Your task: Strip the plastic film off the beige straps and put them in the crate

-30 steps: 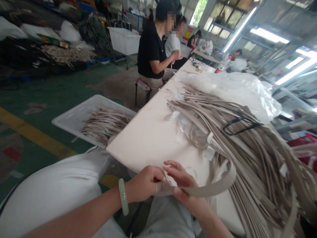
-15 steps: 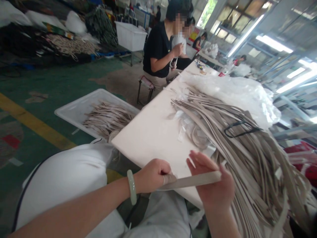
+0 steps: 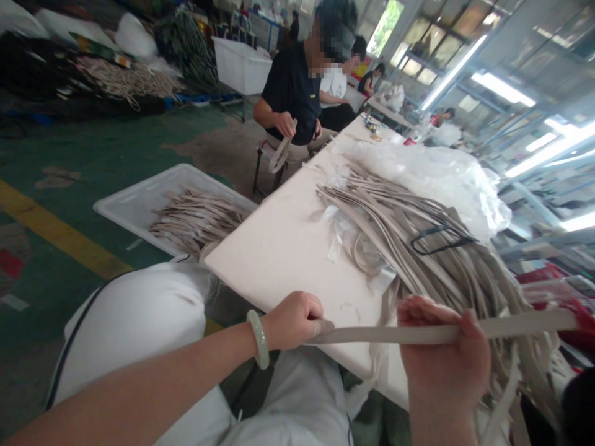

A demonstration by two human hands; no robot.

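A long flat beige strap (image 3: 372,335) stretches sideways in front of me, over the near edge of the table. Its left part is pinched in my left hand (image 3: 294,322), which is closed and wears a pale green bangle (image 3: 258,339) at the wrist. Across the palm of my right hand (image 3: 444,362) runs the same strap, under the thumb, with the fingers curled behind it. Past that hand the strap carries on to the right. Close by lies a big heap of similar beige straps (image 3: 418,248), partly hidden by my right hand.
Clear plastic bags (image 3: 432,179) cover the heap's far side. On the floor to the left, a white tub (image 3: 134,197) holds shorter straps. A co-worker (image 3: 292,87) sits beyond the table (image 3: 279,248) holding a looped strap. A black loop (image 3: 441,240) rests on the heap.
My right hand has slid right along the strap, so a longer length shows between the hands and beyond. My left hand stays nearly in place. The co-worker's hand has dropped, holding a strap loop.
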